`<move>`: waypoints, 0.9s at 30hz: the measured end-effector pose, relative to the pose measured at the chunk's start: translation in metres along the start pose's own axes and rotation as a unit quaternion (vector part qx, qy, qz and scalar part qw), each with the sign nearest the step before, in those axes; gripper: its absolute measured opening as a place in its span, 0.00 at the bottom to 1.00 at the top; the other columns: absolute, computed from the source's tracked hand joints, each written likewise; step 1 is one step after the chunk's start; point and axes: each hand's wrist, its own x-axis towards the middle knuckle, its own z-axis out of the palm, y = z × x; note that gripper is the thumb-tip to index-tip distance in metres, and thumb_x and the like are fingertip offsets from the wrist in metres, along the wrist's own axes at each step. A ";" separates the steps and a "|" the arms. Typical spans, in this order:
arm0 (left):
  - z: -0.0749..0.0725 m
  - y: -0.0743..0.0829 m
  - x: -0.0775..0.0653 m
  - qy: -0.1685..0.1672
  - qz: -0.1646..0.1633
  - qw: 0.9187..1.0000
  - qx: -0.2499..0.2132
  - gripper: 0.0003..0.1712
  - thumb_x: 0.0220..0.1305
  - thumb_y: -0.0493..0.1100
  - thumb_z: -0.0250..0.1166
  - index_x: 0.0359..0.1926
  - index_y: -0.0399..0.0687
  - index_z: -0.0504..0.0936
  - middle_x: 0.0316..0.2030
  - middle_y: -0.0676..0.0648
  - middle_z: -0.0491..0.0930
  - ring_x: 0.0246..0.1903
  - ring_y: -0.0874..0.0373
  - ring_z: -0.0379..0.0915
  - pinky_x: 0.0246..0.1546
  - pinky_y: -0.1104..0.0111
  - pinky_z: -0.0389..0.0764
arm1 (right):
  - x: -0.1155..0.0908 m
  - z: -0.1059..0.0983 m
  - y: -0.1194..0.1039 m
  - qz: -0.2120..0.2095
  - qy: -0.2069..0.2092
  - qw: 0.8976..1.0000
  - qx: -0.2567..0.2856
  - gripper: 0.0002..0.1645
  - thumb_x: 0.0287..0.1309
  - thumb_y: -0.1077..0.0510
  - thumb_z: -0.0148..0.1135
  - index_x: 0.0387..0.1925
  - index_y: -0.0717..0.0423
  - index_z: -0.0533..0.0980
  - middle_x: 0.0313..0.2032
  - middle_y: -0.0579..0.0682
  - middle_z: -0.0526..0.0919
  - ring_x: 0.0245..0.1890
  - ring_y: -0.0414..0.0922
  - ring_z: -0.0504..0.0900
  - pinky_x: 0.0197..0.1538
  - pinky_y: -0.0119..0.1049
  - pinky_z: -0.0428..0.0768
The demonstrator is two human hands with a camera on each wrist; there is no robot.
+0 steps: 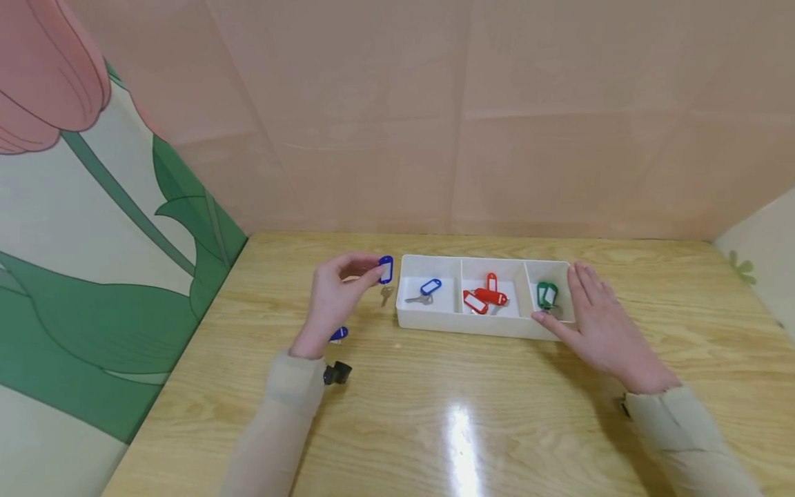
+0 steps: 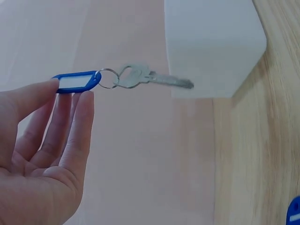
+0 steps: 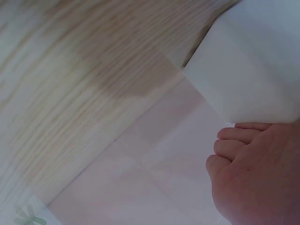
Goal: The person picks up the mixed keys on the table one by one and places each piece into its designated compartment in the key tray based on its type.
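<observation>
My left hand pinches a blue key tag with a white label between thumb and fingers, just left of a white three-part tray. From the tag's ring hangs a silver key, above the table in the head view. A blue tag with a key lies in the tray's left compartment, several red tags in the middle one, and green tags in the right one. My right hand rests against the tray's right end, fingers extended, thumb at the front rim.
Another blue tag lies on the wooden table, partly hidden behind my left wrist. A small black device sticks out at the left cuff. Behind the table stands a pinkish wall covering, with a flower-patterned panel to the left.
</observation>
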 end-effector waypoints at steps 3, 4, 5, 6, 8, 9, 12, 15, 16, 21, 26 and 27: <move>0.003 0.003 0.000 0.000 0.004 1.000 -0.017 0.11 0.64 0.42 0.74 0.46 0.46 0.88 0.42 0.50 0.86 0.43 0.55 0.81 0.44 0.65 0.85 | 0.000 0.001 0.000 0.001 -0.001 1.000 -0.001 0.62 0.68 0.33 0.59 0.77 0.72 0.39 0.78 0.69 0.37 0.78 0.62 0.33 0.75 0.56 0.33; 0.003 0.004 0.000 -0.001 0.005 1.000 -0.021 0.11 0.64 0.42 0.74 0.46 0.46 0.88 0.42 0.50 0.86 0.43 0.55 0.81 0.44 0.65 0.85 | 0.000 0.001 0.000 0.001 -0.001 1.000 -0.001 0.63 0.68 0.33 0.59 0.77 0.72 0.39 0.78 0.69 0.37 0.78 0.62 0.34 0.75 0.56 0.33; 0.004 0.005 0.000 -0.001 0.007 1.000 -0.026 0.11 0.64 0.42 0.74 0.46 0.45 0.88 0.42 0.50 0.86 0.43 0.54 0.81 0.45 0.65 0.85 | 0.000 0.001 0.000 0.001 -0.001 1.000 -0.002 0.63 0.68 0.33 0.59 0.77 0.72 0.40 0.77 0.70 0.37 0.77 0.63 0.34 0.75 0.56 0.33; 0.005 0.005 0.001 -0.002 0.009 1.000 -0.030 0.11 0.64 0.42 0.74 0.46 0.44 0.87 0.42 0.49 0.86 0.43 0.54 0.81 0.45 0.64 0.85 | 0.000 0.001 0.000 0.002 -0.001 1.000 -0.002 0.63 0.68 0.33 0.59 0.77 0.72 0.40 0.77 0.70 0.37 0.77 0.63 0.35 0.75 0.56 0.33; 0.007 0.007 0.001 -0.003 0.012 0.999 -0.034 0.11 0.64 0.42 0.74 0.46 0.45 0.87 0.42 0.49 0.86 0.43 0.54 0.81 0.44 0.64 0.85 | 0.000 0.001 0.000 0.002 -0.001 1.000 -0.001 0.63 0.68 0.33 0.59 0.77 0.72 0.40 0.77 0.70 0.38 0.77 0.64 0.36 0.75 0.56 0.33; 0.008 0.008 0.001 -0.003 0.012 0.999 -0.033 0.11 0.64 0.42 0.75 0.46 0.45 0.87 0.42 0.50 0.86 0.43 0.55 0.82 0.44 0.65 0.85 | 0.000 0.001 0.000 0.002 -0.001 1.000 0.000 0.63 0.68 0.33 0.59 0.77 0.72 0.40 0.77 0.70 0.38 0.77 0.64 0.36 0.75 0.56 0.33; 0.010 0.011 0.001 -0.002 0.014 0.999 -0.033 0.11 0.63 0.42 0.75 0.46 0.46 0.87 0.41 0.50 0.86 0.42 0.55 0.82 0.44 0.65 0.85 | 0.000 0.001 0.000 0.003 -0.002 1.000 0.001 0.63 0.68 0.33 0.59 0.77 0.73 0.40 0.77 0.70 0.38 0.77 0.64 0.35 0.75 0.56 0.32; 0.013 0.013 0.002 -0.003 0.021 0.999 -0.042 0.11 0.63 0.42 0.75 0.45 0.45 0.88 0.41 0.50 0.86 0.41 0.55 0.82 0.44 0.65 0.85 | 0.000 0.001 0.000 0.003 -0.003 1.000 0.000 0.62 0.68 0.33 0.58 0.77 0.72 0.40 0.77 0.70 0.37 0.78 0.63 0.34 0.75 0.55 0.32; 0.015 0.014 0.002 -0.003 0.023 0.999 -0.044 0.11 0.63 0.41 0.75 0.45 0.44 0.88 0.41 0.50 0.86 0.41 0.55 0.82 0.43 0.65 0.85 | 0.000 0.001 0.000 0.002 -0.002 1.000 -0.001 0.62 0.68 0.33 0.58 0.77 0.72 0.40 0.77 0.70 0.37 0.77 0.63 0.34 0.75 0.55 0.32; 0.019 0.016 0.003 -0.006 0.032 0.998 -0.061 0.12 0.62 0.41 0.76 0.45 0.43 0.88 0.40 0.49 0.86 0.41 0.54 0.82 0.43 0.64 0.85 | 0.000 0.000 0.000 -0.002 0.003 1.000 -0.004 0.62 0.68 0.34 0.59 0.77 0.72 0.40 0.77 0.70 0.39 0.77 0.64 0.37 0.76 0.55 0.33; 0.023 0.021 0.006 -0.017 0.037 0.997 -0.066 0.12 0.62 0.43 0.76 0.45 0.44 0.88 0.40 0.50 0.86 0.41 0.54 0.82 0.44 0.64 0.85 | 0.001 0.000 0.001 -0.002 0.005 1.000 -0.004 0.62 0.68 0.34 0.59 0.77 0.72 0.40 0.77 0.70 0.39 0.77 0.64 0.37 0.76 0.57 0.35; 0.024 0.022 0.006 -0.019 0.038 0.997 -0.063 0.12 0.62 0.43 0.76 0.45 0.45 0.88 0.40 0.51 0.86 0.42 0.55 0.82 0.44 0.64 0.85 | 0.001 0.001 0.001 -0.001 0.004 1.000 -0.004 0.62 0.68 0.33 0.59 0.77 0.72 0.40 0.77 0.70 0.39 0.77 0.64 0.37 0.76 0.57 0.35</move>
